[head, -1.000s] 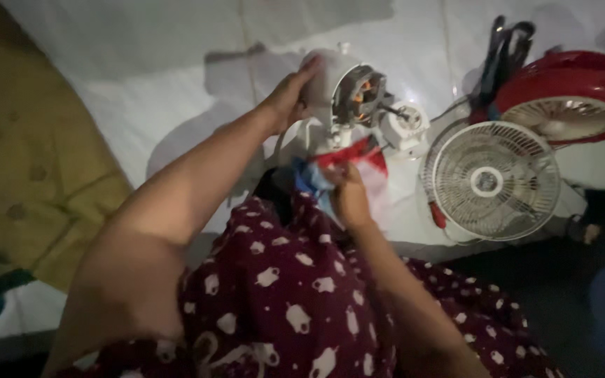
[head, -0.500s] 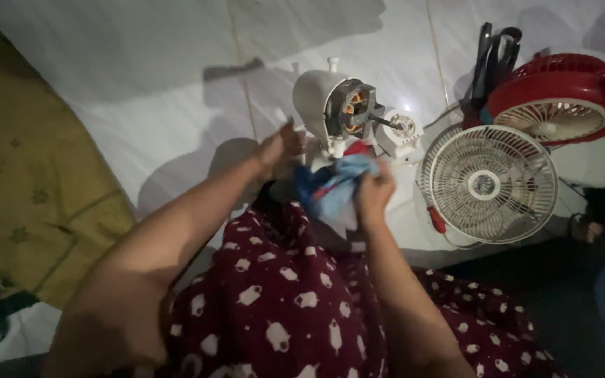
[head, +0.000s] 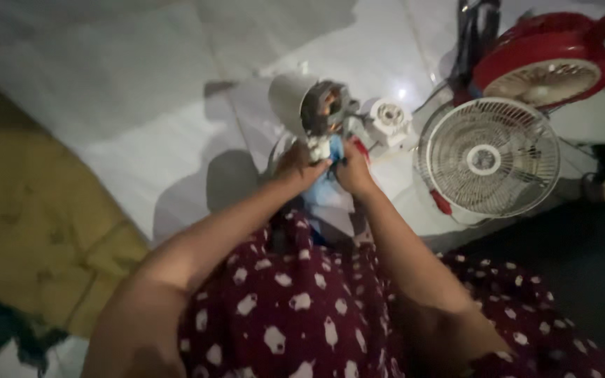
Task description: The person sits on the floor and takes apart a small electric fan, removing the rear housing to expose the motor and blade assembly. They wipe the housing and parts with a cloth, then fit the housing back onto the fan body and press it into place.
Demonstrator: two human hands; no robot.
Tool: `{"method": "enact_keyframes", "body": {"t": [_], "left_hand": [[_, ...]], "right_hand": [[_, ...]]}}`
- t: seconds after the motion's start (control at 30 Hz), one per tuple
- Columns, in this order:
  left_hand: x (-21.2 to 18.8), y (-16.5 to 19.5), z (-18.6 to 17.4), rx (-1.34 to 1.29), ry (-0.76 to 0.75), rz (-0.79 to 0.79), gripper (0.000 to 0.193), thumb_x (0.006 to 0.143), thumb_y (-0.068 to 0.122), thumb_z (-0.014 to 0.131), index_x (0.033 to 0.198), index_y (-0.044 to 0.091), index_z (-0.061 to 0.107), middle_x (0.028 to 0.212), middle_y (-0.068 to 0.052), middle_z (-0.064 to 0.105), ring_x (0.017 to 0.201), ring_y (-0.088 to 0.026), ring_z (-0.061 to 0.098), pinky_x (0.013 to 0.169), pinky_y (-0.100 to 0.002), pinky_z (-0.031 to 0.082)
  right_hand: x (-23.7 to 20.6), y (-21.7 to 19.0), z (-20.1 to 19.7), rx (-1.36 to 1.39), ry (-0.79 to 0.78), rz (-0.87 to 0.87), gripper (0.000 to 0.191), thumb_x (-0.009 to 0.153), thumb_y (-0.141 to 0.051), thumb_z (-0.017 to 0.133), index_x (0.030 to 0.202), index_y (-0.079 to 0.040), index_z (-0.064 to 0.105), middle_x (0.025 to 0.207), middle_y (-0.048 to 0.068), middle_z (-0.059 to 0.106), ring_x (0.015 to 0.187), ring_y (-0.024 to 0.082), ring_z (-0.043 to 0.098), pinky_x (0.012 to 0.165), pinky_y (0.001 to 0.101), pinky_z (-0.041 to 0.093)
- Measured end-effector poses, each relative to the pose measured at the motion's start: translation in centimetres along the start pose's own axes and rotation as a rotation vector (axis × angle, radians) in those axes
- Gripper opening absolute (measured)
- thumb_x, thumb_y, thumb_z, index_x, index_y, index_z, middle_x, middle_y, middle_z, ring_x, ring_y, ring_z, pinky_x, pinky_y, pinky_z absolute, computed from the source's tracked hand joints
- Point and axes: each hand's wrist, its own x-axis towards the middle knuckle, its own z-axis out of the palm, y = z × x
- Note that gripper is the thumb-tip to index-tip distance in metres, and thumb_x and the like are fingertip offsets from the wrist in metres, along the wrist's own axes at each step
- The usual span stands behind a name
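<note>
Both hands meet at the fan motor unit, w/ a blue cloth bunched under them. Left hand has its fingers curled round a small whitish part at the motor's lower edge, gripping it. Right hand is closed on the upper edge of the cloth, thumb side just beside the left hand's fingertips; the two nearly touch. Motor unit sits on the floor right in front of the knees, white housing to its left, dark windings exposed and facing the camera. Cloth hangs down from the hands onto the lap, over the maroon spotted garment.

Just right of the motor: a small white round part on the floor. Further right, a white fan grille lies flat, and behind it a red fan housing. Yellow mat lies well apart at left. Lighting dim, fine detail of the grip hard to make out.
</note>
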Motion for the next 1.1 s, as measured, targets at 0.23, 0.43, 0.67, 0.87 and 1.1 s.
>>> {"method": "enact_keyframes", "body": {"t": [0.23, 0.43, 0.67, 0.87, 1.1], "left_hand": [[0.5, -3.0, 0.1, 0.253, -0.046, 0.272, 0.053, 0.07, 0.06, 0.075, 0.097, 0.014, 0.079, 0.09, -0.018, 0.075, 0.085, -0.038, 0.072, 0.079, -0.05, 0.057], [0.7, -4.1, -0.3, 0.465, -0.218, 0.237, 0.064, 0.071, 0.068, 0.073, 0.101, 0.012, 0.076, 0.094, -0.02, 0.075, 0.09, -0.037, 0.073, 0.085, -0.047, 0.059], [-0.6, -6.5, -1.2, 0.196, -0.263, 0.387, 0.076, 0.078, 0.054, 0.074, 0.134, 0.006, 0.056, 0.121, -0.025, 0.066, 0.108, -0.041, 0.066, 0.094, -0.047, 0.053], [-3.1, -9.5, -6.8, 0.009, -0.053, 0.149, 0.068, 0.084, 0.032, 0.077, 0.141, 0.004, 0.052, 0.133, -0.021, 0.064, 0.119, -0.034, 0.065, 0.097, -0.042, 0.053], [-6.4, -3.3, -12.0, -0.111, 0.225, 0.287, 0.042, 0.089, 0.018, 0.067, 0.129, 0.006, 0.062, 0.141, -0.011, 0.063, 0.113, -0.025, 0.072, 0.096, -0.037, 0.057]], "right_hand": [[-0.9, -0.4, 0.8, -0.048, -0.009, 0.087, 0.04, 0.075, 0.009, 0.056, 0.112, -0.002, 0.067, 0.111, 0.022, 0.067, 0.112, 0.038, 0.063, 0.099, 0.0425, 0.049], [-2.5, 1.3, 0.7, -0.183, -0.174, 0.372, 0.029, 0.082, -0.004, 0.063, 0.11, -0.003, 0.071, 0.105, 0.021, 0.073, 0.101, 0.037, 0.071, 0.09, 0.0445, 0.056], [-2.8, 4.0, -2.9, -0.313, -0.1, 0.452, 0.049, 0.064, -0.008, 0.063, 0.11, -0.004, 0.076, 0.105, 0.025, 0.073, 0.094, 0.04, 0.071, 0.085, 0.0462, 0.055], [2.8, 4.7, -14.2, -0.811, -0.386, 0.921, 0.101, 0.08, -0.087, 0.066, 0.118, 0.006, 0.076, 0.116, 0.031, 0.069, 0.111, 0.044, 0.068, 0.099, 0.0478, 0.053], [4.5, 7.9, -8.8, -0.723, -0.111, 0.594, 0.13, 0.055, -0.056, 0.095, 0.152, -0.001, 0.028, 0.129, 0.028, 0.061, 0.114, 0.043, 0.064, 0.093, 0.0486, 0.052]]}}
